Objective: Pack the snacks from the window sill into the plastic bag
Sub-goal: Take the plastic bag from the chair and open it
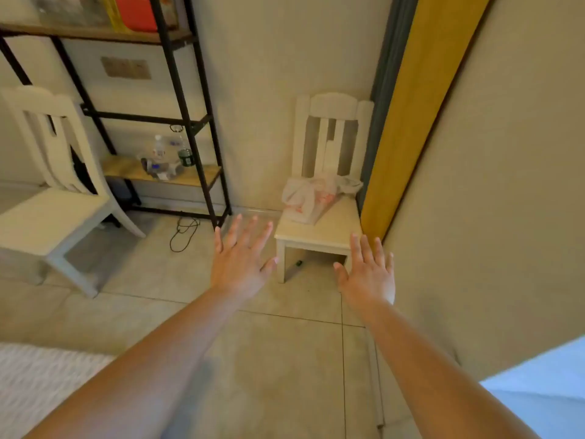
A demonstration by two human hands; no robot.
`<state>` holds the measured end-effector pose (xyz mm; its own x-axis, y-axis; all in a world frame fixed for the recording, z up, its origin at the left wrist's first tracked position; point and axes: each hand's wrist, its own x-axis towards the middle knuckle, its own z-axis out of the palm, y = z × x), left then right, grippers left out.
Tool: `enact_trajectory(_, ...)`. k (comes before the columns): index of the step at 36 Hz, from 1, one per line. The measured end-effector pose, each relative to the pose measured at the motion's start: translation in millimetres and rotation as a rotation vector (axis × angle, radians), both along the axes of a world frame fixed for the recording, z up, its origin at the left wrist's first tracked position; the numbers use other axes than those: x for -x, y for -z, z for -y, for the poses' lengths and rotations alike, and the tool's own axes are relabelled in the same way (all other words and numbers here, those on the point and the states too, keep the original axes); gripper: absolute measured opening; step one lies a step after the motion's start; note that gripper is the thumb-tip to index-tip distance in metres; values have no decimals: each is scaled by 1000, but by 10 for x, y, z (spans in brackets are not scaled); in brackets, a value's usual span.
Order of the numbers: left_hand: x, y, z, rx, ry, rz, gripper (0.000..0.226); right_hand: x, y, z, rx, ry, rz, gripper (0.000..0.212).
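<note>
Both hands, left hand (242,264) and right hand (368,274), spread empty; plastic bag (311,198) lies crumpled.

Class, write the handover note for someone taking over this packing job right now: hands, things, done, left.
Left hand: open, fingers spread, holding nothing.
Right hand: open, holding nothing.
Plastic bag: lying crumpled on the seat of the small white chair ahead, beside the yellow curtain.
Snacks and window sill: not in view.
Done: nothing visibly packed.
Left: pick up the bag, find the snacks, pack them.
</note>
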<state>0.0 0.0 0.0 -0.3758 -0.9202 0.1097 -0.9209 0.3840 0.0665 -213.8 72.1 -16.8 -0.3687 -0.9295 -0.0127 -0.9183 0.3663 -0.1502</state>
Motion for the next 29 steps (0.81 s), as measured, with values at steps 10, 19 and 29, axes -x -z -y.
enact_trajectory(10, 153, 455, 924, -105, 16, 33, 64, 150, 400, 887, -153, 27, 9, 64)
enact_trajectory(19, 492, 579, 2006, -217, 51, 65, 64, 245, 539, 1938, -213, 89, 35, 65)
enact_trajectory(29, 1036, 705, 3045, -246, 100, 94, 58, 679, 651, 2958, -241, 110, 88, 64)
